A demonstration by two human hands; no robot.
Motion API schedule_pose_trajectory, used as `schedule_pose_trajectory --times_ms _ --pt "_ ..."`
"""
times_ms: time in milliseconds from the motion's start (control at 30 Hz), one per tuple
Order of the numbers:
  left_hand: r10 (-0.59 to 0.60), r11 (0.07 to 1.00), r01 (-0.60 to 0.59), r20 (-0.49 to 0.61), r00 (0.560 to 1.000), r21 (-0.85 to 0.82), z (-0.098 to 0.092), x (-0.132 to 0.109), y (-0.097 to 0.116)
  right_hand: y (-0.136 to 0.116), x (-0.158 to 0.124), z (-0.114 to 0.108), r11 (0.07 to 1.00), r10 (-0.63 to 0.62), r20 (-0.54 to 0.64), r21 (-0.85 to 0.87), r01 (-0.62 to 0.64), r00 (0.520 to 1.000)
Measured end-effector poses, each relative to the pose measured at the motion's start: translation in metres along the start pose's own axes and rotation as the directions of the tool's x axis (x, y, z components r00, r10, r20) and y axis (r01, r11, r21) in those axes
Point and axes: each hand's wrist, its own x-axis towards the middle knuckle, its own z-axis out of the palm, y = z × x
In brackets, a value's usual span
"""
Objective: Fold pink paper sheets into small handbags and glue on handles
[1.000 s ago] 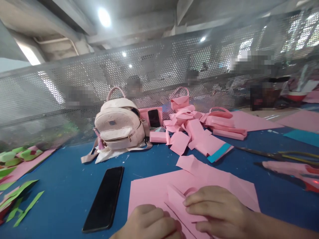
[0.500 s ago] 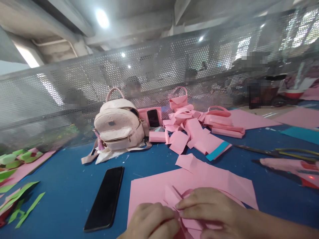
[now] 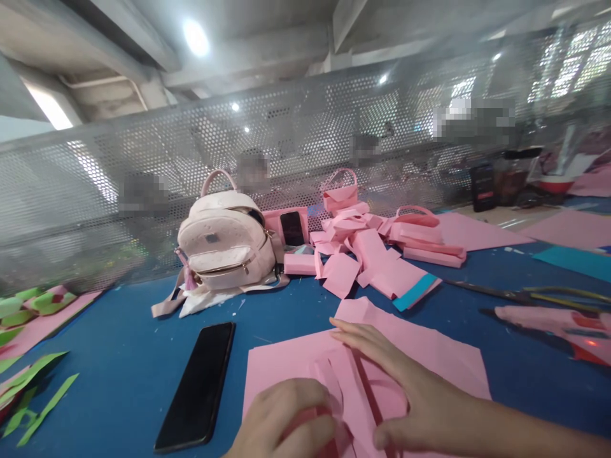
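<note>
My right fingers (image 3: 370,343) are extended and open, thumb apart, touching folded pink paper (image 3: 351,394), which lies between them and my left fingers (image 3: 296,397); those curl, but whether they grip I cannot tell from here.

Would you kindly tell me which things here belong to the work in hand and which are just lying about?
In the work:
folded pink paper, between left hand and right hand
pink sheet beneath
probably scissors, glue gun

Apparently lying about:
pale pink backpack
flat black smartphone
upright smartphone beside the backpack
</note>
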Motion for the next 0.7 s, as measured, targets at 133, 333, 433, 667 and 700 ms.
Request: schedule_pose_trajectory --times_ms 133,333,433,667,700 --pt "-0.171 0.971 0.171 0.013 0.985 -0.169 0.008 -0.002 -0.007 -0.001 0.005 -0.002 0.99 0.074 0.022 0.122 -0.076 0.997" --pt "-0.129 0.931 0.167 0.135 0.982 -0.324 -0.001 0.004 -0.026 -0.005 0.007 -0.007 0.977 0.014 0.048 0.21 -0.023 0.999" --pt "-0.124 0.929 0.19 0.218 0.968 -0.317 -0.002 0.003 -0.028 -0.006 0.005 -0.006 0.976 0.047 0.032 0.213 -0.053 0.998" --pt "-0.178 0.83 0.27 0.227 0.957 -0.488 0.011 0.001 -0.027 -0.001 0.006 -0.004 0.968 -0.002 -0.07 0.248 0.019 0.998" --pt "-0.162 0.821 0.256 0.222 0.961 -0.51 0.013 0.0 -0.027 0.0 0.007 -0.004 0.965 -0.005 -0.075 0.26 0.024 0.997"
